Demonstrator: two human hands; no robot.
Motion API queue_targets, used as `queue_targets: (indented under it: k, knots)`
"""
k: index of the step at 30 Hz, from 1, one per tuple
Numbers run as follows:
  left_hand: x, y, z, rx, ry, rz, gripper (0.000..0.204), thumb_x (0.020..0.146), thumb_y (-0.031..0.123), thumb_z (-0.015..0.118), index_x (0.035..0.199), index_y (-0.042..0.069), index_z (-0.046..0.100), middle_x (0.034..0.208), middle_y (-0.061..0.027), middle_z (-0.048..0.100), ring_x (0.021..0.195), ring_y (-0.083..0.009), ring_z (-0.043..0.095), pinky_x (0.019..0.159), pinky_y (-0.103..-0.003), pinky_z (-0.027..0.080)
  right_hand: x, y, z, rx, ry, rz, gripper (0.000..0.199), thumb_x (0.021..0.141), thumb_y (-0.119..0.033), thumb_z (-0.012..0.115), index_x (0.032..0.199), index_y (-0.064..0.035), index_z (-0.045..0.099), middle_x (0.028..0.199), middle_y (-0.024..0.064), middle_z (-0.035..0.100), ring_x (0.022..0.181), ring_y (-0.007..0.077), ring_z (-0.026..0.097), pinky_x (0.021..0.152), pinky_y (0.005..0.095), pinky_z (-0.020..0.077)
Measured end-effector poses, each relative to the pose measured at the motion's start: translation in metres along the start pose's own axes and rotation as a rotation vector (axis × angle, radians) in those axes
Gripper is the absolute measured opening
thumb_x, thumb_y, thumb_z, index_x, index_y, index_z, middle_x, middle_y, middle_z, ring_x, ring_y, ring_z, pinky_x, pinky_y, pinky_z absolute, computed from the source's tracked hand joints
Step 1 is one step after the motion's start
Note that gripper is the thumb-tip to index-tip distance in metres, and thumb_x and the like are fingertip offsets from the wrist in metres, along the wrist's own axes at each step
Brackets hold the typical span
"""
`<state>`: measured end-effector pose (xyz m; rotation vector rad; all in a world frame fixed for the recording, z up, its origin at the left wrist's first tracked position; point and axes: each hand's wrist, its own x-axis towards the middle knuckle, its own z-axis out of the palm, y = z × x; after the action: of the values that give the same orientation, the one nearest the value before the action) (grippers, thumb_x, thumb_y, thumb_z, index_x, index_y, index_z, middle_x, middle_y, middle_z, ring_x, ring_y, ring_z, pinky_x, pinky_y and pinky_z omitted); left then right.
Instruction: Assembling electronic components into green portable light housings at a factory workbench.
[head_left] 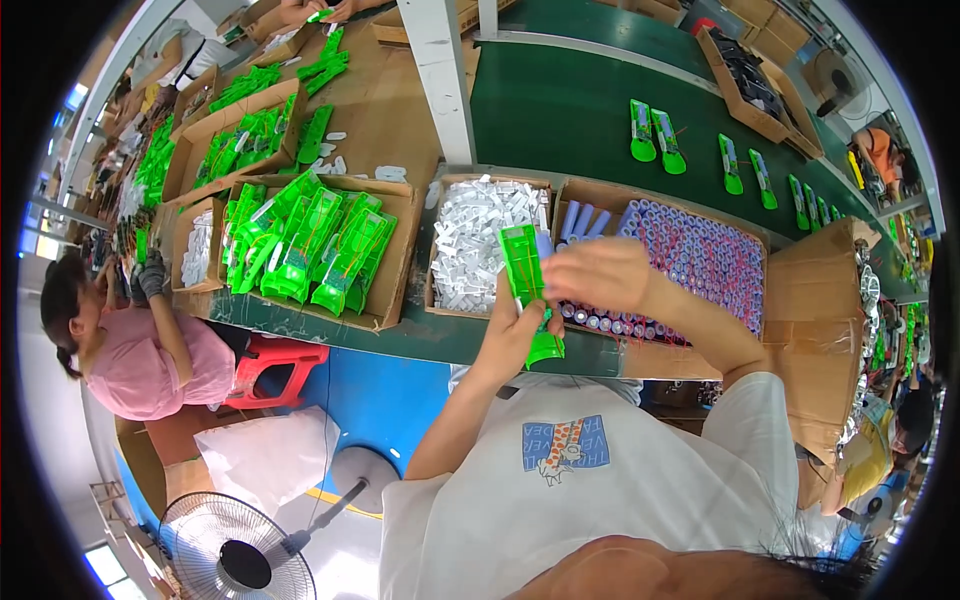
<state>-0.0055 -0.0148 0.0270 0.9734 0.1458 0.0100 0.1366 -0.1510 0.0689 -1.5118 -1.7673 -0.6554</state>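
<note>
My left hand (508,335) grips a bright green plastic housing half (520,258) upright in front of my chest, its thumb across the lower part. Thin wiring shows inside the shell. Over the shell's right edge, my right hand (602,272) has its fingers closed at a purple cylindrical battery cell (544,245), partly hidden by the fingers. Behind the hands, a box of small white plastic parts (485,230) stands on the left. To its right is a carton of purple battery cells (700,265) with red wires.
A carton of wired green housings (330,240) stands left of the white parts. Green pieces (728,165) lie in a row on the green belt (560,100) beyond. A metal post (440,80) rises behind. A co-worker in pink (165,360) sits left; a fan (240,560) stands below.
</note>
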Motion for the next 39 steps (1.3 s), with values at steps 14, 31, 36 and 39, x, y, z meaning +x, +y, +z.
queue_targets:
  k: [14,31,36,39]
  knots:
    - [0.004,0.007,-0.019,0.019,-0.01,-0.003,0.048,0.09,-0.006,0.037,0.133,0.009,0.023,0.099,-0.0104,0.05,0.075,-0.0169,0.056,0.067,-0.033,0.052,-0.003,-0.009,0.027,0.097,-0.127,0.048,0.04,0.068,-0.016,0.08,0.102,0.0009,0.065,0.108,0.0112,0.067,0.096,0.0242,0.068,0.081,0.0295,0.0575]
    - [0.001,0.007,-0.021,0.103,0.004,0.073,0.057,0.089,-0.008,0.039,0.138,0.009,0.017,0.098,-0.0103,0.049,0.073,-0.0151,0.055,0.066,-0.031,0.051,0.035,0.008,0.007,0.5,-0.074,0.89,0.027,0.077,-0.011,0.08,0.097,0.0012,0.066,0.089,0.0074,0.069,0.069,0.0116,0.065,0.061,0.0235,0.0513]
    - [0.002,0.001,-0.014,0.261,0.026,0.149,0.059,0.089,-0.008,0.039,0.14,0.009,0.014,0.1,-0.0098,0.049,0.073,-0.0137,0.054,0.064,-0.029,0.049,0.028,0.004,0.02,0.944,-0.392,1.347,0.025,0.08,-0.019,0.079,0.085,0.0017,0.066,0.075,0.0052,0.068,0.066,0.008,0.064,0.057,0.0223,0.0528]
    - [0.0,-0.003,-0.012,0.355,0.065,0.179,0.06,0.089,-0.008,0.04,0.14,0.008,0.013,0.102,-0.0096,0.048,0.073,-0.013,0.055,0.063,-0.028,0.049,0.026,0.003,0.029,0.985,-0.391,1.451,0.027,0.08,-0.02,0.079,0.078,0.0011,0.063,0.073,0.0069,0.067,0.061,0.0093,0.065,0.051,0.0216,0.0535]
